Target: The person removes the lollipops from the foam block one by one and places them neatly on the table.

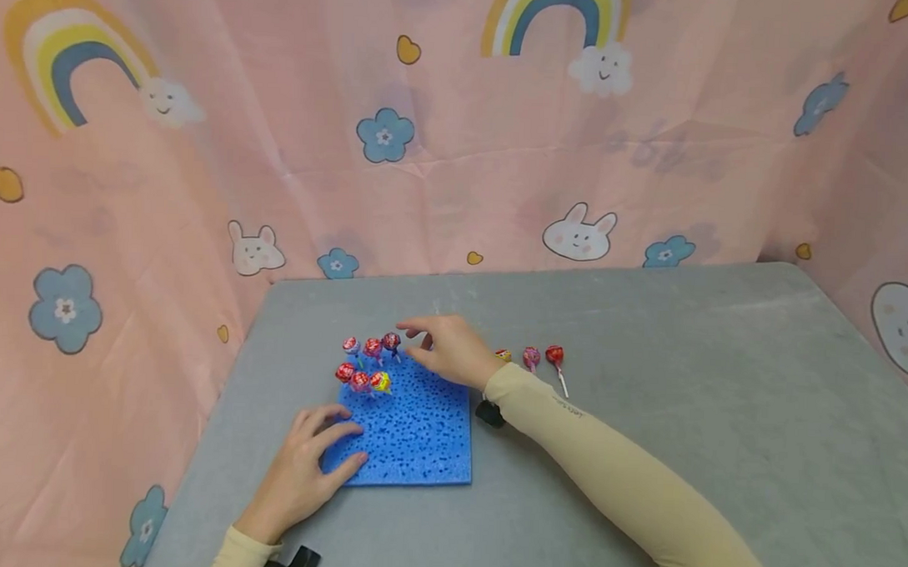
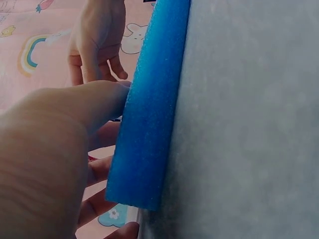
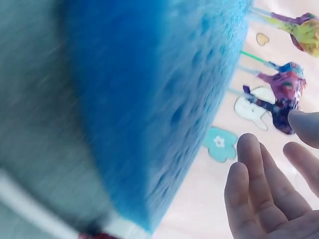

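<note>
A blue foam block (image 1: 411, 449) lies on the table, with several wrapped lollipops standing on their sticks near its far left corner in two rows. My left hand (image 1: 308, 466) rests at the block's left edge, fingers spread; its thumb (image 2: 102, 99) touches the foam in the left wrist view. Over the far edge is my right hand (image 1: 455, 350), holding nothing, its fingers loosely extended beside the dark purple lollipop (image 1: 391, 342). In the right wrist view, the thumb (image 3: 306, 127) appears close to that lollipop's head; whether they touch I cannot tell.
Right of the block, a red lollipop (image 1: 555, 355), a pink lollipop (image 1: 531, 359) and a yellow lollipop (image 1: 502, 354) lie on the grey table (image 1: 690, 392); the right forearm partly covers the yellow one. A pink patterned curtain (image 1: 457, 192) hangs behind.
</note>
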`<state>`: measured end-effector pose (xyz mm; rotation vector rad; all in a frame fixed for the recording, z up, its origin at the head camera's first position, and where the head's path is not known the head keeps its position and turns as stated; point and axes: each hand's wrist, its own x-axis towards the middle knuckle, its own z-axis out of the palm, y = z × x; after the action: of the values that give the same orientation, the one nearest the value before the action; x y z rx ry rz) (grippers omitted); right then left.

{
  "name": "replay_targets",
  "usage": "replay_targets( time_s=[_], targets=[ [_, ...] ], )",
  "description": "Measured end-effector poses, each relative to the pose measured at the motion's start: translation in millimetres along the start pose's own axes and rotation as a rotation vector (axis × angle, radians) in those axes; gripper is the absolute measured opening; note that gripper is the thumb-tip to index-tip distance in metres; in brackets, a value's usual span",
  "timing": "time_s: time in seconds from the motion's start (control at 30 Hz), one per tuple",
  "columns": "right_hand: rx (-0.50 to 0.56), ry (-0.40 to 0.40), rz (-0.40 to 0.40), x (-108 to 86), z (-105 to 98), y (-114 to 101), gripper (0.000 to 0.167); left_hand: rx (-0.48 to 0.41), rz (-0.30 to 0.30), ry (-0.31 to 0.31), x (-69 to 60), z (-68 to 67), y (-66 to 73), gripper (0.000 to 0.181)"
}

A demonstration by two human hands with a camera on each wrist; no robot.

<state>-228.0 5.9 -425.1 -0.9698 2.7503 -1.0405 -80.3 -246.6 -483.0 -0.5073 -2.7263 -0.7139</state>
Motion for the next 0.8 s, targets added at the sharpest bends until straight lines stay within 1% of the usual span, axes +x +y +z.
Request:
replay_targets(
  time_s=[0.17, 0.33, 0.57, 0.8],
  targets=[
    [0.043, -0.007, -0.031, 6.6, 4.1, -7.6, 0.04, 0.004, 0.026, 0.024, -0.9, 0.4, -1.6, 0.03],
    [0.049, 0.0, -0.047, 10.3, 8.1, -8.8, 0.038, 0.006, 0.065, 0.042, -1.2, 1.6, -2.7, 0.03],
    [0.049, -0.001, -0.046, 12.3, 10.9, -8.4, 0.036, 0.008, 0.062, 0.042, -1.7, 2.2, -3.4, 0.03],
    [0.059, 0.012, -0.053, 13.0, 11.4, -7.7, 0.035, -0.001, 0.074, 0.048, -1.2, 2.6, -4.1, 0.03]
  ],
)
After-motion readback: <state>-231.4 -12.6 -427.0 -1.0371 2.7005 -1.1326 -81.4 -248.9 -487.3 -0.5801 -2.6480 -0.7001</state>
